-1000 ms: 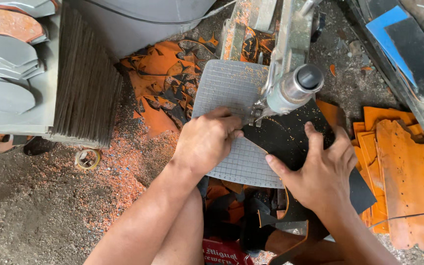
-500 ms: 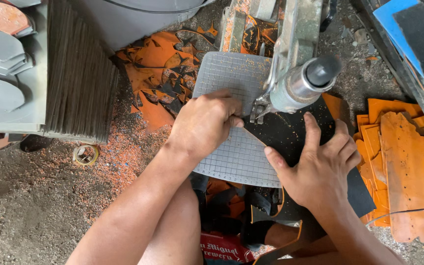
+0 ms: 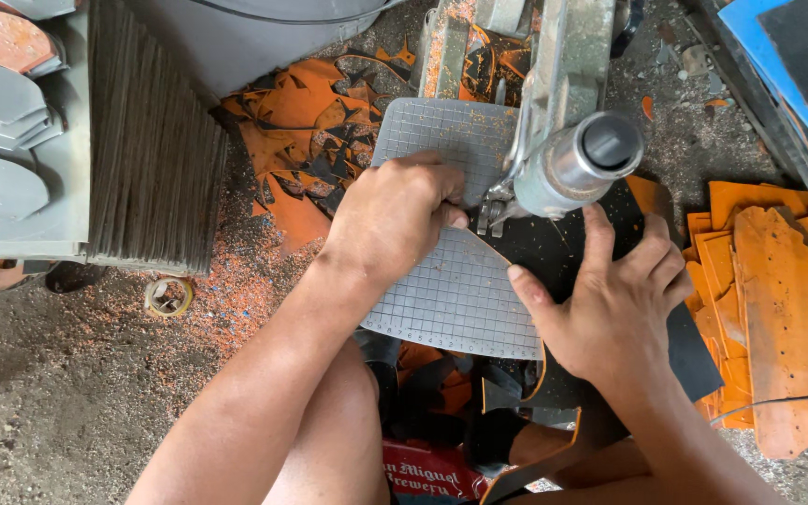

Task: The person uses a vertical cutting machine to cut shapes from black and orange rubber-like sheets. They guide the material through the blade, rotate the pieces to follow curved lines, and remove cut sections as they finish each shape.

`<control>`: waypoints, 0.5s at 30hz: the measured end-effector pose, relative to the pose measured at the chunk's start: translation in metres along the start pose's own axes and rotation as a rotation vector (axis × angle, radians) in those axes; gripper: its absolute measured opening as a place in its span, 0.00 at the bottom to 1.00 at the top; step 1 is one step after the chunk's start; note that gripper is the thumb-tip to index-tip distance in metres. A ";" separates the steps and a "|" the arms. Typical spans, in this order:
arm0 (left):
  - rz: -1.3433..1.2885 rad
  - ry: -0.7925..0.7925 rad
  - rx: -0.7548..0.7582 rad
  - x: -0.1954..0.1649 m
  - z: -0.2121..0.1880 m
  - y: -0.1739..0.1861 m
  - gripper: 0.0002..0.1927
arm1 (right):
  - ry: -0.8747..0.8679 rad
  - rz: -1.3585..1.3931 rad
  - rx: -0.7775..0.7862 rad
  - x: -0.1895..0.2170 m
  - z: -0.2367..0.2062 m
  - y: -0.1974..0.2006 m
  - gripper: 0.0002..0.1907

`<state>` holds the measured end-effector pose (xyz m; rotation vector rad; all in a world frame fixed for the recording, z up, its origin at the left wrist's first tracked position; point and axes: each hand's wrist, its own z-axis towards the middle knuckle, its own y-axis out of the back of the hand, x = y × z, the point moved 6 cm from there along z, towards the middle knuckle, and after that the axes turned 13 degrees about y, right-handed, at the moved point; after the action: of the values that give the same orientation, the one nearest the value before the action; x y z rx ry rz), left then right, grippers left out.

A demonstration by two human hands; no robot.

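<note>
So the left hand is curled down on the grey gridded sheet, fingers folded and pressing it flat right beside the metal cutting head, not really gripping anything. The right hand lies spread open, palm down on the black sheet, which sits on the grid under the machine. Orange scraps litter the far left, and a stack of orange sheets sits off right.
</note>
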<state>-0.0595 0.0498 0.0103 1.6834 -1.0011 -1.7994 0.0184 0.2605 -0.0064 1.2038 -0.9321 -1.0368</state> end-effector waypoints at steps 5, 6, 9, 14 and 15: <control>0.005 -0.016 -0.042 0.000 0.001 0.002 0.06 | 0.035 0.015 -0.011 -0.003 0.006 0.000 0.51; 0.007 -0.014 -0.049 0.000 0.002 0.002 0.06 | 0.038 0.007 -0.014 -0.003 0.007 0.000 0.51; 0.009 -0.006 -0.059 -0.001 0.006 0.003 0.07 | 0.041 -0.010 -0.015 -0.003 0.010 0.000 0.51; 0.042 0.067 -0.044 0.001 0.010 0.005 0.10 | 0.032 -0.025 0.011 -0.010 0.011 -0.008 0.50; 0.056 0.083 -0.035 0.001 0.010 0.004 0.10 | 0.034 -0.023 0.012 -0.012 0.011 -0.009 0.50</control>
<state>-0.0697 0.0482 0.0120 1.6781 -0.9660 -1.6873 0.0035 0.2681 -0.0143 1.2411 -0.9009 -1.0266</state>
